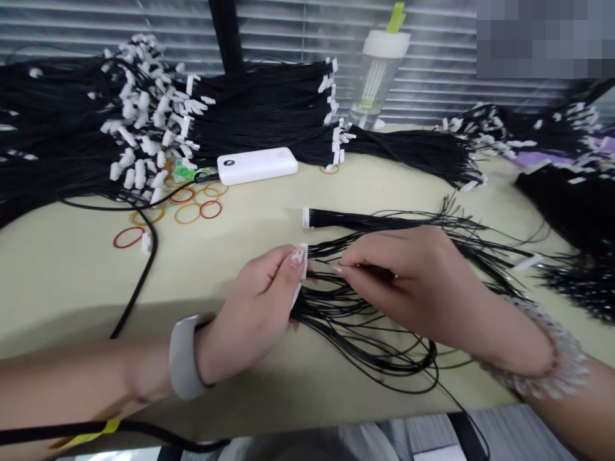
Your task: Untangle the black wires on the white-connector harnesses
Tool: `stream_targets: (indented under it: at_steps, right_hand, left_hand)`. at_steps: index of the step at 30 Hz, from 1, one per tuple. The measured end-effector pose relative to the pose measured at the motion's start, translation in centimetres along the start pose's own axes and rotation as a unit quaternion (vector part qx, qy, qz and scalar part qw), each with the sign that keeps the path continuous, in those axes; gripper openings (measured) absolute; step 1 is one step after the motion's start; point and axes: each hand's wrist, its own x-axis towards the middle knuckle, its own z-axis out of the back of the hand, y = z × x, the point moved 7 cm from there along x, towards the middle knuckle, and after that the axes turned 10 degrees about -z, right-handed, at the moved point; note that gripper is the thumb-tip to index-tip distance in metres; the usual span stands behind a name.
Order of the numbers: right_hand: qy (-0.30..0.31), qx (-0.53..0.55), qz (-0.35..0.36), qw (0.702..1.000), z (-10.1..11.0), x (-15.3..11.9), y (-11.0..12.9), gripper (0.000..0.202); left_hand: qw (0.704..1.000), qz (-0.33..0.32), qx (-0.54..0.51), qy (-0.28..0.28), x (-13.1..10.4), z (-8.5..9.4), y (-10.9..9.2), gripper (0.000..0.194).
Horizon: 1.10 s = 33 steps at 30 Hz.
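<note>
Here, the white connector [304, 261] sits in the left hand [262, 291]

The person's left thumb and fingers clamp the connector's edge. Black wires [319, 310] run from it toward and below the right hand [413, 282], whose thumb and forefinger pinch a thin wire [321, 261]. Bare tabletop [216, 256] opens left of the hands, crossed by a black cable [139, 285]; the near edge runs below them. Just beyond lies a second connector [306, 218], with wires passing behind the right hand. Farther back stand a power bank [259, 166], cable bundles [262, 105] and a bottle [377, 80].
</note>
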Motion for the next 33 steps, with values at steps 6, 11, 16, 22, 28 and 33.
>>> stream_targets:
  at_steps: [6,11,16,22,28,33]
  right_hand:
    - [-0.025,-0.032,0.043,0.998,0.2,-0.4,0.3,0.015]
    - [-0.029,-0.011,0.057,0.998,0.3,-0.3,0.4,0.013]
    - [-0.017,-0.055,0.033,0.998,-0.5,-0.2,0.1,0.017]
    - [0.007,-0.081,0.039,0.996,-1.5,-0.2,0.3,0.020]
    - [-0.025,-0.110,0.017,0.993,-0.8,0.2,-0.8,0.019]
    - [-0.081,-0.175,-0.005,0.981,0.2,0.9,-3.8,0.022]
  left_hand:
    - [0.999,-0.022,0.047,0.002,0.1,0.2,-0.3,0.031]
    - [0.998,-0.017,0.049,0.019,-0.1,0.0,-0.1,0.032]
    - [0.999,-0.008,0.042,0.021,0.0,-0.1,-0.1,0.032]
    - [0.998,-0.020,0.052,0.023,0.1,-0.1,-0.5,0.031]
    - [0.999,-0.008,0.051,0.007,0.1,0.2,-0.2,0.033]
    - [0.996,0.083,-0.033,-0.031,-0.3,0.6,1.4,0.035]
